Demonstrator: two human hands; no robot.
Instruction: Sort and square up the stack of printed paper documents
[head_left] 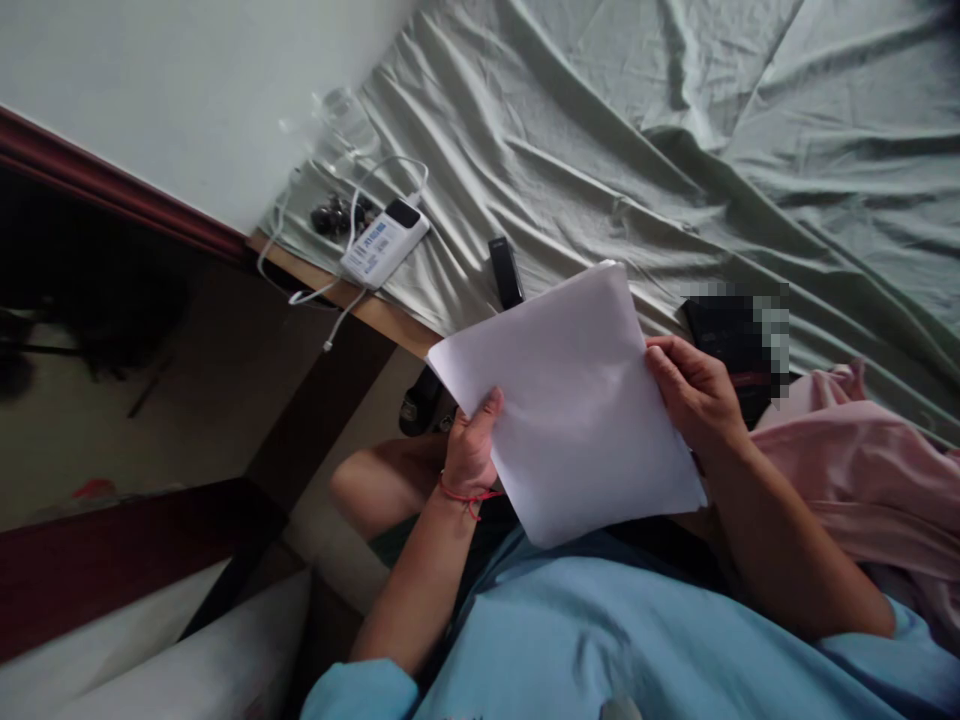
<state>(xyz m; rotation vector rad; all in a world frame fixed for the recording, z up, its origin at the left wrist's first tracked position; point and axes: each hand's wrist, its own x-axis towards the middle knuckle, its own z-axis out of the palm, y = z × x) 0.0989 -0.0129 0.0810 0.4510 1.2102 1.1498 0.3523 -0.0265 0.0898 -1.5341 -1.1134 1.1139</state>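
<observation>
A blank white sheet of paper (577,400) is held up in front of me, over my lap. My left hand (469,450), with a red string round its wrist, grips the sheet's left edge, thumb on top. Along the right edge my right hand (694,395) is closed, its fingers curled over the paper. Both hands hold the paper above my light blue shirt (585,640) at the edge of the bed.
A rumpled grey-green bed sheet (675,150) fills the upper right. On it lie a white power bank (384,243) with cables, a small black device (506,270), dark round beads (337,215), a dark wallet-like item (724,335) and pink cloth (862,480). The floor lies at the left.
</observation>
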